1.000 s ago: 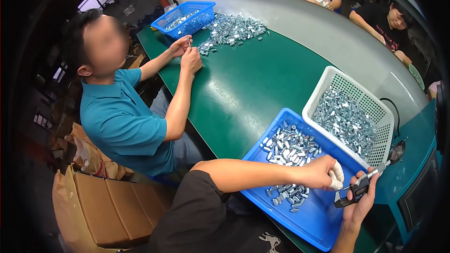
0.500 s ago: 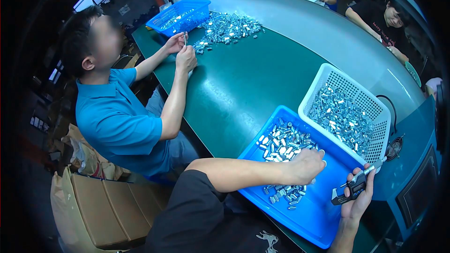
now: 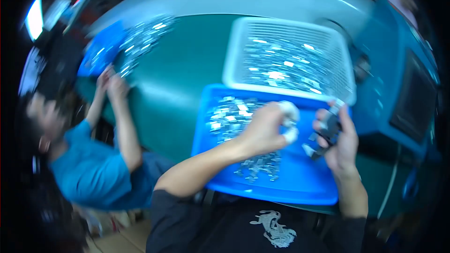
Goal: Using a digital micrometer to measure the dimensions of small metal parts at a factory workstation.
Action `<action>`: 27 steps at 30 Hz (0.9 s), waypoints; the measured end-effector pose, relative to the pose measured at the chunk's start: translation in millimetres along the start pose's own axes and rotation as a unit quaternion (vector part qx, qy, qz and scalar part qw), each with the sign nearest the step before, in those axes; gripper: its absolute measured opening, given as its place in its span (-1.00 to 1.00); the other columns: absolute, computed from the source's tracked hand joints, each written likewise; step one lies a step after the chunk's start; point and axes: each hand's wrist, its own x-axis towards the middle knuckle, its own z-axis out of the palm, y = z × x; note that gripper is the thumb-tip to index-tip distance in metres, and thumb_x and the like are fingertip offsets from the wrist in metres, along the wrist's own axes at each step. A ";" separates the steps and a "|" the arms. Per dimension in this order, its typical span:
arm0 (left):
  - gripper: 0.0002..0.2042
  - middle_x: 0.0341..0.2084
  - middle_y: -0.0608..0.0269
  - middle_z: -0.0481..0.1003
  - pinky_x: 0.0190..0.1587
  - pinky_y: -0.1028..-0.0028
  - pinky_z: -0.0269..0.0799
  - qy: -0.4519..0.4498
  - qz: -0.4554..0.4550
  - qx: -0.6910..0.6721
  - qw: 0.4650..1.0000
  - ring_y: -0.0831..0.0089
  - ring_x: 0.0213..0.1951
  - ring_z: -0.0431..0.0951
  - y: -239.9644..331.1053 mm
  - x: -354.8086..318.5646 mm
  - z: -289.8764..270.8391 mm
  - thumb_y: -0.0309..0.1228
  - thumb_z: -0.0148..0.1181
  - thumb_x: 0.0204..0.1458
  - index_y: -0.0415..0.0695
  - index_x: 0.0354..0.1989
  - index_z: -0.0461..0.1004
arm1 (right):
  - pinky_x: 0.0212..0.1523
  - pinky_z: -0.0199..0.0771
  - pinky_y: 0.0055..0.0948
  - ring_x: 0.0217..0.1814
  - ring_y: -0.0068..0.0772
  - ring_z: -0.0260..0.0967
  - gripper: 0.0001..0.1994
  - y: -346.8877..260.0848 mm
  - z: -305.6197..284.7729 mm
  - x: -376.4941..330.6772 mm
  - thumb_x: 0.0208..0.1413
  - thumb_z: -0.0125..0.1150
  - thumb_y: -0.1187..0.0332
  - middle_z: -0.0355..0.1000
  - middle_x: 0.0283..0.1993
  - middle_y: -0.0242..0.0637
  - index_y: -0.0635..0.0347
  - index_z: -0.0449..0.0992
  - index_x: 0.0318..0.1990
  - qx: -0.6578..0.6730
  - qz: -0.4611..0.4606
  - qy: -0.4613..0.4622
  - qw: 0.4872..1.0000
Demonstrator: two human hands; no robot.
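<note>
My left hand (image 3: 265, 129), with white finger cots on thumb and forefinger, is above the blue tray (image 3: 309, 187). Its fingers are curled inward, and blur hides what they hold, if anything. Small shiny metal cylindrical parts (image 3: 229, 117) lie in the tray's left half, partly under my left hand and forearm. My right hand (image 3: 344, 145) is closed around a black and silver digital micrometer (image 3: 330, 129) over the tray's right side. Between the two hands there is a small gap.
Behind the tray stands a pale perforated basket (image 3: 229, 65) full of similar parts. A teal machine with a dark screen (image 3: 415, 98) is at the right. On the left a co-worker in a blue shirt (image 3: 93, 168) works near a blue basket (image 3: 101, 49) and a pile of parts (image 3: 145, 37).
The whole view has swung to the right and blurred. My left hand has lifted from the parts and come nearer the micrometer, which stays in my right hand.
</note>
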 end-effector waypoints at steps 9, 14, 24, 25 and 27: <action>-0.74 -0.27 0.21 0.52 -0.23 0.49 0.51 -0.095 -0.204 -0.377 0.899 0.48 -0.24 0.53 9.5 -4.0 11.9 -0.55 0.24 -0.03 -0.23 -0.12 0.46 | -0.68 0.27 -0.62 -0.40 -0.47 0.42 -0.53 -3.9 -14.0 1.0 0.27 -0.28 -0.01 0.42 -0.34 -0.17 0.17 0.20 0.11 0.029 -0.017 -0.033 0.999; -0.76 -0.27 0.09 0.54 -0.20 0.40 0.54 -0.109 -0.219 -0.399 0.884 0.39 -0.25 0.57 12.3 -5.8 10.5 -0.56 0.23 -0.04 -0.26 -0.16 0.47 | -0.68 0.28 -0.63 -0.38 -0.48 0.42 -0.48 -2.1 -16.2 -0.5 0.27 -0.33 -0.06 0.41 -0.34 -0.18 0.16 0.16 0.16 0.034 -0.019 -0.049 0.998; -0.75 -0.26 0.15 0.53 -0.22 0.48 0.53 -0.131 -0.252 -0.423 0.860 0.45 -0.25 0.55 13.6 -6.8 12.7 -0.61 0.21 -0.03 -0.28 -0.14 0.45 | -0.69 0.29 -0.61 -0.39 -0.46 0.43 -0.52 0.1 -15.5 0.8 0.30 -0.35 0.01 0.42 -0.34 -0.16 0.20 0.21 0.12 0.069 -0.011 -0.059 0.996; -0.75 -0.25 0.15 0.53 -0.22 0.47 0.53 -0.129 -0.253 -0.430 0.857 0.45 -0.24 0.55 14.5 -6.3 12.3 -0.61 0.21 -0.03 -0.28 -0.14 0.44 | -0.70 0.29 -0.62 -0.40 -0.47 0.43 -0.57 -0.5 -14.7 0.5 0.30 -0.32 0.02 0.42 -0.34 -0.16 0.18 0.24 0.04 0.069 -0.014 -0.054 0.996; -0.75 -0.25 0.14 0.53 -0.22 0.47 0.53 -0.128 -0.254 -0.436 0.854 0.45 -0.23 0.55 15.3 -5.7 12.2 -0.62 0.21 -0.03 -0.28 -0.14 0.44 | -0.70 0.29 -0.63 -0.40 -0.48 0.44 -0.60 -1.7 -14.0 0.1 0.29 -0.30 0.03 0.42 -0.34 -0.16 0.16 0.25 0.00 0.058 -0.014 -0.047 0.997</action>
